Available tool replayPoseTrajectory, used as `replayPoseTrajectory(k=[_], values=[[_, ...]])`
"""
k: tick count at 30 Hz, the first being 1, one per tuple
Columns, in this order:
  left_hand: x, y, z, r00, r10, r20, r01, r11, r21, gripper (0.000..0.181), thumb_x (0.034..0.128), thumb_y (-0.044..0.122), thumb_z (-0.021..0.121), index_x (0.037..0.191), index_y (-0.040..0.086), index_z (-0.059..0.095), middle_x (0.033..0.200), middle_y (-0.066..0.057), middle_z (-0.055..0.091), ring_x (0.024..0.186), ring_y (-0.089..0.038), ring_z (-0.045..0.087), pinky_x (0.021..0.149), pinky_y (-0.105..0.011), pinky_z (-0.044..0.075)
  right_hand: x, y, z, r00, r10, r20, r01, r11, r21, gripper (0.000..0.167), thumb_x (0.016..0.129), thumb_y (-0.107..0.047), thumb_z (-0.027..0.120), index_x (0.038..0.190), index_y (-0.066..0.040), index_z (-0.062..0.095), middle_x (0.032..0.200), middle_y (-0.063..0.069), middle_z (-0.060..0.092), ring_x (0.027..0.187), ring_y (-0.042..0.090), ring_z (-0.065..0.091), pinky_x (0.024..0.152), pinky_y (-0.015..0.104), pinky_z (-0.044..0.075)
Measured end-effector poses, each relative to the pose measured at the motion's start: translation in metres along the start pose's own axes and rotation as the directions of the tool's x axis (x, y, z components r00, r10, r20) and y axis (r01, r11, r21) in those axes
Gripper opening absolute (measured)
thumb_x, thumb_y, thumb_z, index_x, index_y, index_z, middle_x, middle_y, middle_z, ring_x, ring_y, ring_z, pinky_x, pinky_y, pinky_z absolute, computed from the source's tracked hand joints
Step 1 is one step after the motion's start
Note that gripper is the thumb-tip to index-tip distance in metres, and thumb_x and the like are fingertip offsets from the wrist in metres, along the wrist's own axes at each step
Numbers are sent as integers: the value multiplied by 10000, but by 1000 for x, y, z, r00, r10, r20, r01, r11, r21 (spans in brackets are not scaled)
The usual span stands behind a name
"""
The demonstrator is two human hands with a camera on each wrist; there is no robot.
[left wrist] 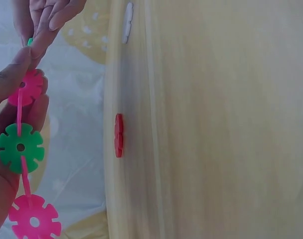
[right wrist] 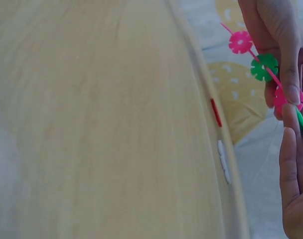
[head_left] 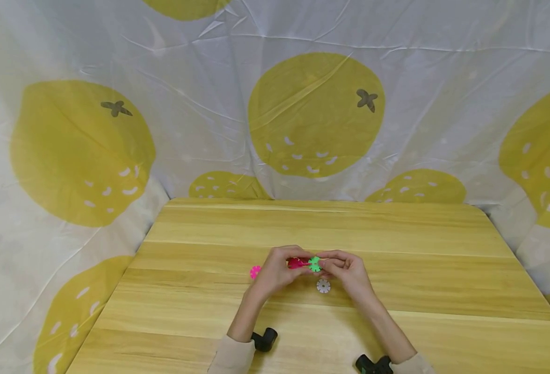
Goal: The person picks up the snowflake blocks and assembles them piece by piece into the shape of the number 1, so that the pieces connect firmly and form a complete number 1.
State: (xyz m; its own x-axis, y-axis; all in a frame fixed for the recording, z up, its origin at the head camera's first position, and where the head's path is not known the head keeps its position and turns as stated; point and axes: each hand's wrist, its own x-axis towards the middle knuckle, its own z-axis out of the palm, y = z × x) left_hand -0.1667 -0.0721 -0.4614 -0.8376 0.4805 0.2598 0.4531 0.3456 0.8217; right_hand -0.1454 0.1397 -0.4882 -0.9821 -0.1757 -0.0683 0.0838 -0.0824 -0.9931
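Note:
Both hands meet above the wooden table (head_left: 200, 223), around a chain of notched snowflake discs. My left hand (head_left: 277, 270) pinches a pink disc (left wrist: 29, 87) near the chain's end. From it the chain runs past the palm through a green disc (left wrist: 9, 149) to another pink disc (left wrist: 22, 211), with thin edge-on pink discs linking them. Between its thumb and fingers my right hand (head_left: 350, 267) holds a green disc (head_left: 314, 264) against the pink one. Fingers partly hide that joint. A white disc (head_left: 323, 285) lies on the table below the right hand.
A red disc (left wrist: 119, 135) lies flat on the table near the white one. Black wrist-camera mounts (head_left: 265, 340) sit at both forearms. A white curtain (head_left: 200, 104) with yellow fruit prints hangs behind the table's far edge.

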Motion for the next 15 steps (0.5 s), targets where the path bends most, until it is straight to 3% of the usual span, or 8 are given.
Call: replayPoseTrajectory(k=[5,15], values=[[0,1,-1,1000,-5,-5,5,1000,-16,281,835,64,848,1112,55,803,1049,-68,787,973,-191,731,835,-257,603,-1,-3,2,999,29,-15,-29,1000,-9,325,1004,-88,668,1243,131,643,957,31,813,845,170,776,794,299,626],[-1,1,-2,999,-27,-24,26,1000,-11,271,812,79,873,1078,74,819,1035,-51,789,980,-194,728,846,-256,599,0,-3,2,999,38,10,-38,999,9,339,1015,-98,648,1244,151,629,927,-9,812,825,121,772,790,305,629]])
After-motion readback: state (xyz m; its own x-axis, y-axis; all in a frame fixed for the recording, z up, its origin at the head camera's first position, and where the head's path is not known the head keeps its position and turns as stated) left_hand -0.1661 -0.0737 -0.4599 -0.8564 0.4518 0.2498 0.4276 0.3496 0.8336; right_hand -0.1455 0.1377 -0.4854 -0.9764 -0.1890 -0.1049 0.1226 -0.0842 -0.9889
